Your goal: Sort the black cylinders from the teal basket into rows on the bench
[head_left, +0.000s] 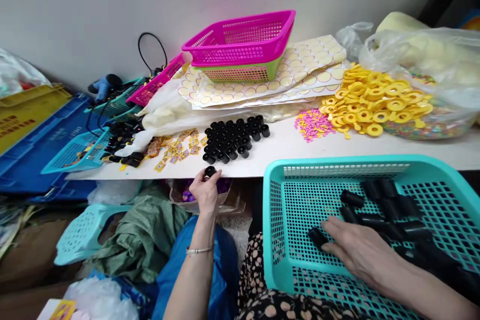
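Note:
My left hand (pixel 205 191) is below the white table's front edge (pixel 180 170), fingers pinched on a small black cap (pixel 210 171). Just beyond it on the table stands a cluster of several black caps (pixel 234 138). My right hand (pixel 354 250) rests inside a teal basket (pixel 322 167) on my lap, fingers closed on a black tube (pixel 317 236). More black tubes (pixel 386 205) lie in the basket to the right of that hand.
On the table: yellow rings (pixel 375 100), pink and yellow beads (pixel 313 124), small printed stickers (pixel 176 147), sticker sheets (pixel 300 72) under a magenta basket (pixel 243 37) nested in a green one. Plastic bags at right. Blue crates (pixel 37 145) and a small teal basket (pixel 77 152) at left.

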